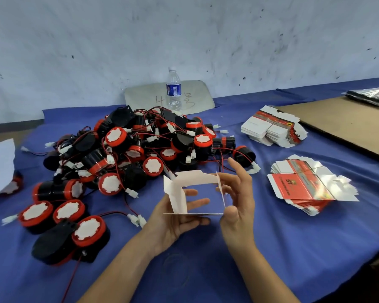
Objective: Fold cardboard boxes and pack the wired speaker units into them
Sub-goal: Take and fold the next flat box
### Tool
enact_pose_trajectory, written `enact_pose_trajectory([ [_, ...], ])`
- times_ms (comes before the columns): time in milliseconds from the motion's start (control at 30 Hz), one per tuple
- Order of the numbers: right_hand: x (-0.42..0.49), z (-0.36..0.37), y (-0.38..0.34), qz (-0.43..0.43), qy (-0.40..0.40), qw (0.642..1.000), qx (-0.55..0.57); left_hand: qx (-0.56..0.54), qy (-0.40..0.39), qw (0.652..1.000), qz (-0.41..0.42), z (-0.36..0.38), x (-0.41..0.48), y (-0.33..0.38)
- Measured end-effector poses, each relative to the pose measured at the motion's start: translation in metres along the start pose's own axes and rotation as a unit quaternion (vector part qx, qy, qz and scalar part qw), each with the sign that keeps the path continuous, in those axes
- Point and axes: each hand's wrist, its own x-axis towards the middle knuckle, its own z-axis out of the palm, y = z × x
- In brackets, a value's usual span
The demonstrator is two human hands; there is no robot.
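Left hand: held palm-up nearest the viewer, beneath the box; near panel pinched between the thumb below and the fingers laid inside, nearly straight.
Right hand: set against the right wall; thumb pressed at the near right corner, fingers loosely spread behind the wall, forefinger lifted clear. The wall is grasped lightly, not clenched.
Box: white inside, opened into a square tube, held above the blue cloth, just in front of the pile; end flaps not yet tucked, one standing at the left corner.
Step in hand (judged): tube being squared before an end is closed.
Handling advice: walls to be pressed along the creases until the corners stand true; side flaps to be folded first, tuck flap last; thin card not to be crushed.
Speaker units: black and red, heaped with tangled wires and white plugs, beyond the box and to its left; none seen inside a box.
Flat box blanks: stacked at the right; second stack farther back.
Water bottle: upright behind the pile.
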Motion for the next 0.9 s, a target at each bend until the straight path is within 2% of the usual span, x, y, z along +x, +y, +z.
enact_pose_trajectory([
  [133,-0.001,-0.003,0.002,0.008,0.044,0.999,-0.001,-0.028,-0.019,0.999,-0.022,-0.001,-0.001,-0.001],
  [233,-0.002,-0.005,0.006,0.018,0.057,0.997,-0.042,0.033,-0.003,0.999,0.003,0.004,0.001,-0.001],
  [300,-0.002,-0.005,0.008,0.031,0.078,0.995,-0.054,0.122,0.054,0.991,0.032,0.011,0.001,0.000],
  [400,0.000,-0.003,0.009,0.057,0.109,0.992,-0.041,0.200,0.163,0.961,0.101,0.010,0.006,-0.002],
  [467,0.001,-0.003,0.009,0.069,0.115,0.990,-0.031,0.208,0.157,0.949,0.178,0.009,0.006,-0.005],
  [533,0.001,-0.002,0.008,0.078,0.104,0.991,-0.028,0.182,0.119,0.950,0.224,0.009,0.003,-0.008],
  [633,0.001,-0.001,0.008,0.075,0.086,0.993,-0.028,0.172,0.095,0.952,0.236,0.010,0.000,-0.014],
  [900,-0.002,0.005,0.005,0.062,0.014,0.998,-0.028,0.169,0.115,0.937,0.284,0.012,-0.001,-0.011],
])
